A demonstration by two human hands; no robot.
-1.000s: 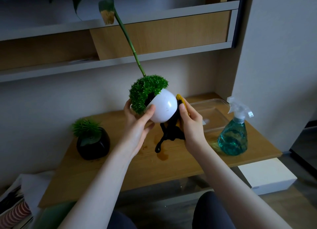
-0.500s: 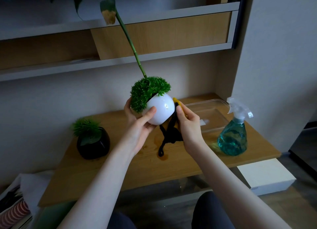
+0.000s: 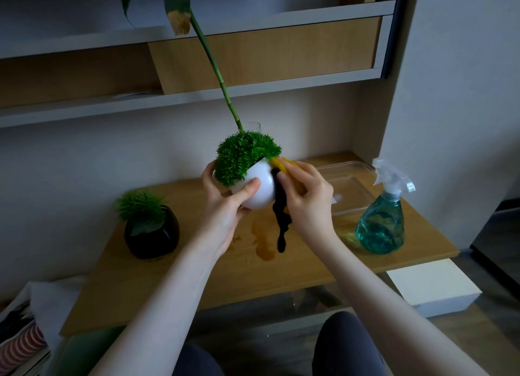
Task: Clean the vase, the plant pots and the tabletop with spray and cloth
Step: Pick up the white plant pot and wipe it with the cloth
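Holding the white plant pot up off the table in my left hand, thumb curled across its front, fingers wrapped round the back under the bushy green top. The pot is tilted, greenery leaning towards my left. My right hand has its fingers clamped on the cloth, yellow on one face and black on the other, pressing it against the pot's right side; a dark tail of it hangs down towards the table. Directly below, a brownish wet stain sits on the wood. The black plant pot stands on the table's left part, well apart from my hands. The spray bottle, holding blue-green liquid, stands upright at the right, and a clear plastic tray lies just behind it. Behind the white pot, a glass vase rim peeks out, with a long green stem rising from it towards the shelves.
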